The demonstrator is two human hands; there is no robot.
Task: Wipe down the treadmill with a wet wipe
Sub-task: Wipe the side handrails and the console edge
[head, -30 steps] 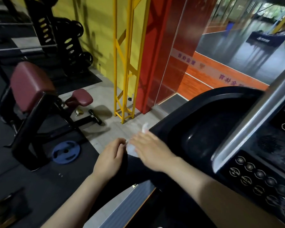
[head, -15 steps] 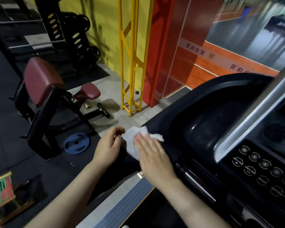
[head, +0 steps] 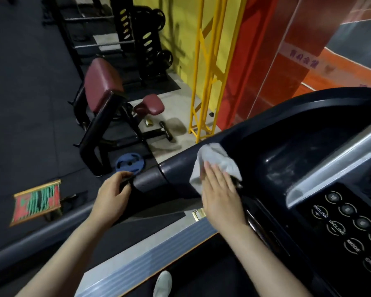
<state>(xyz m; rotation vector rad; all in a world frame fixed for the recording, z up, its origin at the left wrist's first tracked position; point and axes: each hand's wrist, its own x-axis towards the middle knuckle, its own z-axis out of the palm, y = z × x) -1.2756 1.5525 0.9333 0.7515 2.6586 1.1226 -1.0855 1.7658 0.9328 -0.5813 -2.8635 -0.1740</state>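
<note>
Right hand [head: 220,196] lies flat, pressing wet wipe [head: 214,161].

Right hand [head: 220,196] lies flat, fingers straight and together; left hand [head: 111,198] hangs loosely curled.

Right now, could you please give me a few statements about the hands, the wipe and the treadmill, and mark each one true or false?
1. The right hand presses the wet wipe flat against the treadmill's black rim. True.
2. The left hand holds the wipe. False: it touches the end of the black handrail, apart from the wipe.
3. The wipe lies on the console buttons. False: it lies on the rim, left of them.
4. A blue weight plate lies on the floor beyond the left hand. True.
</note>
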